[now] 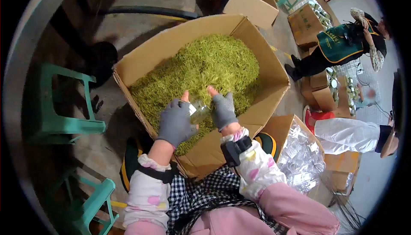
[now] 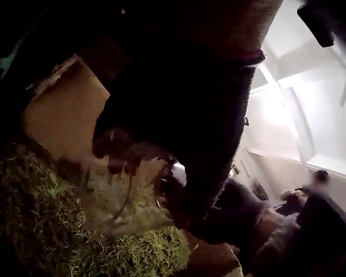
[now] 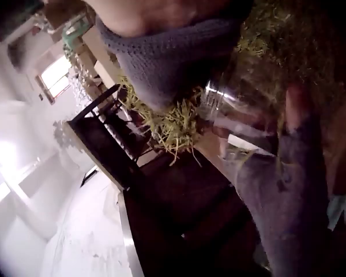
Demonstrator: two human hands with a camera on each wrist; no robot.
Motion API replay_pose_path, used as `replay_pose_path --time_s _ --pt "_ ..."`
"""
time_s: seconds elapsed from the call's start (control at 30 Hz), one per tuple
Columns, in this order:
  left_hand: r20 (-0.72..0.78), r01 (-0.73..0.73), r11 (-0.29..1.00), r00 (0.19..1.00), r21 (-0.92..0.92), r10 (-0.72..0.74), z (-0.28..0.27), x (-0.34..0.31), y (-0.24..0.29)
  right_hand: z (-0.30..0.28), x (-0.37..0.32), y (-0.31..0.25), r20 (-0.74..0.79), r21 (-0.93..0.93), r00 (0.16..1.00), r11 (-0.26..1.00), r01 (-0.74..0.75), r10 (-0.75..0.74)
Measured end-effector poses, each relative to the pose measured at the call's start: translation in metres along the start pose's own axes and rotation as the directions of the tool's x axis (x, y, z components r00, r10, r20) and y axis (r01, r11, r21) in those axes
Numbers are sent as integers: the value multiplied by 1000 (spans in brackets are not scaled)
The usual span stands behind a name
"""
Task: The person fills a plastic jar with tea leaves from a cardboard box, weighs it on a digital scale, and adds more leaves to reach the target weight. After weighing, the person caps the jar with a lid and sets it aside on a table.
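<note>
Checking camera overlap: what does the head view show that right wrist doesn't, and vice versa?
Head only: the bystander in a green apron and the wearer's checked cloth.
Right wrist only: a bright window-like panel.
Both: the gloved left hand gripping a clear jar with a white label, the gloved right hand, and green strands.

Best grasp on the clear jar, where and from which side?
Clear jar: wrap its rounded side wall from the person's left, as the left hand does. The end towards the right hand looks like the mouth; I'd keep it free.
</note>
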State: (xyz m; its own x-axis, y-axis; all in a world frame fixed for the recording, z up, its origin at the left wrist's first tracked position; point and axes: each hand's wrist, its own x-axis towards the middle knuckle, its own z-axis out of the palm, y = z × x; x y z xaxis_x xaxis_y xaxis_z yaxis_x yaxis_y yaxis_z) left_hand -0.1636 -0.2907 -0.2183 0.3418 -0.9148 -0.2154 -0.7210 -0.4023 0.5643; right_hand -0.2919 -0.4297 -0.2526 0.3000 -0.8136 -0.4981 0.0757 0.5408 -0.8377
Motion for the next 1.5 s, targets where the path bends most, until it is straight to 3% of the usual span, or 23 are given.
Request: replay_pose_path --time_s 0.1,0.17,0.27,0.3,0.37,0.5,0.57,0.63,0.77,0.8,0.83,0.9,0.97,1.03,1.07,1.1,1.17,1.23,1.3,1.33,1.37,1.43,1.5 --pt "-143 -44 997 988 57 51 -7 1 4 -8 0 -7 209 -302 971 937 177 -116" --pt "-143 -32 998 989 55 39 -17 -1 8 -20 13 -2 203 -370 967 903 219 -151" --pt "-56 -110 989 992 96 116 -18 -4 10 -12 -9 -37 156 -783 986 601 159 -58" --pt "-68 -110 989 991 96 117 -15 -4 8 -11 -15 -47 164 -783 984 598 171 -66" --pt "-253 -180 982 949 55 188 -14 -3 3 -14 -26 -65 534 -535 841 736 415 -86" --pt "-386 -217 975 896 53 220 -12 0 -4 -9 -45 -96 467 -596 884 748 292 27" --pt "-407 -298 954 877 -40 256 -9 0 -3 -5 -42 -89 489 -642 872 667 377 -21" --pt "-408 -287 955 882 -69 236 -7 -1 0 -5 -30 -76 685 -620 671 256 741 -283" --pt "-385 -313 950 878 -8 285 -12 -1 -5 8 -39 -80 722 -676 674 44 735 -159" --pt "-380 -310 951 880 -2 286 -12 -2 -5 10 -39 -91 664 -731 747 220 645 16" --pt "-377 -292 956 890 -42 255 -11 0 -5 11 -45 -96 668 -727 744 226 648 15" --pt "-380 -263 961 900 -88 212 -14 0 -5 10 -55 -103 537 -639 842 627 446 -51" --pt "-449 -347 909 867 -231 217 -16 3 -5 10 -59 -103 528 -572 846 702 423 -80" --pt "-493 -382 897 838 -221 235 -15 6 -4 15 -68 -102 688 -669 687 162 725 -233" --pt "-540 -414 887 804 -206 250 -13 6 -4 15 -53 -91 806 -554 560 90 828 -192" --pt "-527 -408 887 814 -217 246 -13 7 -6 26 -59 -90 799 -564 572 99 820 -184" --pt "-529 -412 909 786 -64 319 -11 8 -18 42 -76 -87 873 -485 480 -262 834 -86" --pt "-491 -394 909 824 -138 283 -4 9 -26 45 -65 -89 888 -455 457 -221 863 -43" --pt "-578 -397 910 773 -117 263 -11 8 -27 48 -46 -98 947 -320 320 -2 947 9" --pt "-588 -327 935 786 -135 190 -13 10 -27 46 -43 -107 949 -306 313 153 940 -23" --pt "-582 -317 939 792 -135 184 -19 7 -27 46 -33 -102 950 -304 312 165 938 -21" --pt "-598 -197 913 799 -357 -62 -32 3 -27 42 -5 -80 604 -135 760 908 396 -242" --pt "-627 -276 836 773 -475 -101 -27 8 -42 28 29 -43 510 -111 841 955 274 -182"
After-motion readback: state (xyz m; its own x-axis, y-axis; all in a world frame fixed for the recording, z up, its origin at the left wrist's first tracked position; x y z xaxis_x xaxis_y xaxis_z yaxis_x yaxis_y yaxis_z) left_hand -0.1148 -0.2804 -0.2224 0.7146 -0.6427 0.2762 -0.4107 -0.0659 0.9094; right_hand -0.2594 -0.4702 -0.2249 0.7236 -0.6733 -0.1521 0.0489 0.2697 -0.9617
